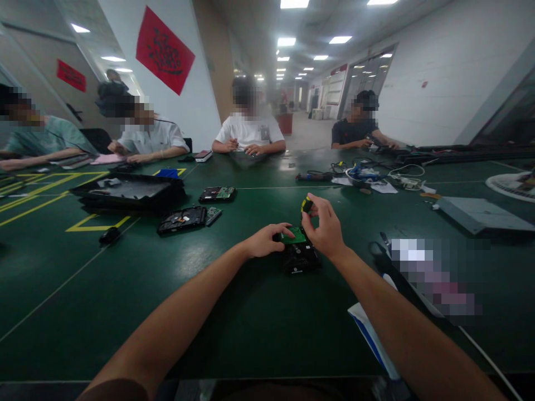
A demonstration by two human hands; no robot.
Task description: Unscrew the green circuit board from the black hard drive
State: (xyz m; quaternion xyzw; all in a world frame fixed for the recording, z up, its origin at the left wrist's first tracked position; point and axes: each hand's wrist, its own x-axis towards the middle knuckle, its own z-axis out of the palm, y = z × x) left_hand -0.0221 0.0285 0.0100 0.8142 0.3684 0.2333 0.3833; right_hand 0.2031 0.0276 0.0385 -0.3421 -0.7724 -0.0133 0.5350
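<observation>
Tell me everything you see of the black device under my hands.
The boxy black device lies on the green table, a green circuit board on its far part, small pale marks nearer. The left hand touches it; the right hand holds a yellow-black tool over it. Casing material is unclear.

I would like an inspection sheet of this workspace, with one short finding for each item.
Surface: green tabletop, yellow markings at the left.
Job's things: black device with green circuit board; yellow-and-black tool.
Clutter: black tray at left, grey metal panel at right.
Hands: left hand touches the board; right hand holds the tool in its fingers.
Cables: tangled cables, beyond the right hand.
Surroundings: people seated opposite; red sign behind.
</observation>
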